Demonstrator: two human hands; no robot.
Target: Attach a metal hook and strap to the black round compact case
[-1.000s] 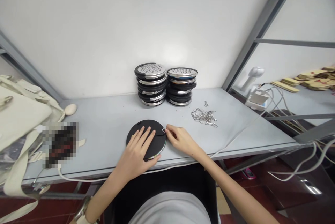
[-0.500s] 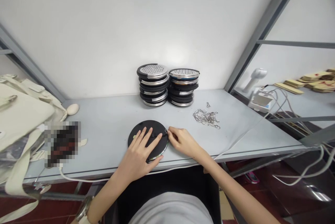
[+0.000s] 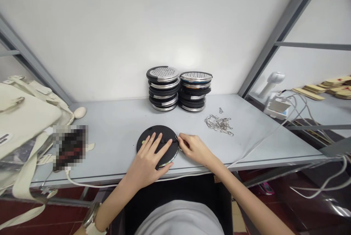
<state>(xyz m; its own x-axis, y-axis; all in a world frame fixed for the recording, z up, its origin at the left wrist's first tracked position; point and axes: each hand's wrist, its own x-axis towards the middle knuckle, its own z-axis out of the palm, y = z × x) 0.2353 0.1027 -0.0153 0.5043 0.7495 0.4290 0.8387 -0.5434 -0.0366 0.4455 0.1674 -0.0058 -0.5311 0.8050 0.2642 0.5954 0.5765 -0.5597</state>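
Note:
A flat round black disc (image 3: 170,150) lies on the grey table near its front edge, with a thin coloured band along its lower right rim. My left hand (image 3: 149,158) rests on top of it, fingers spread flat. At the disc's right edge, my right hand (image 3: 192,148) pinches a small metal clip (image 3: 177,137) between thumb and forefinger. The fingertips partly hide that clip, and I cannot tell whether it is fastened to the disc. To the right is a loose heap of similar metal clips (image 3: 218,123), one lying apart.
Two stacks of round silver-and-black pieces, a left stack (image 3: 163,90) and a right stack (image 3: 195,92), stand near the wall. A cream bag (image 3: 26,118) and a pixelated item (image 3: 71,147) occupy the left. A white cable (image 3: 255,142) crosses the table's right side.
The whole view has shifted slightly, so things appear a little further right. Both hands keep nearly the same hold on the disc and the clip.

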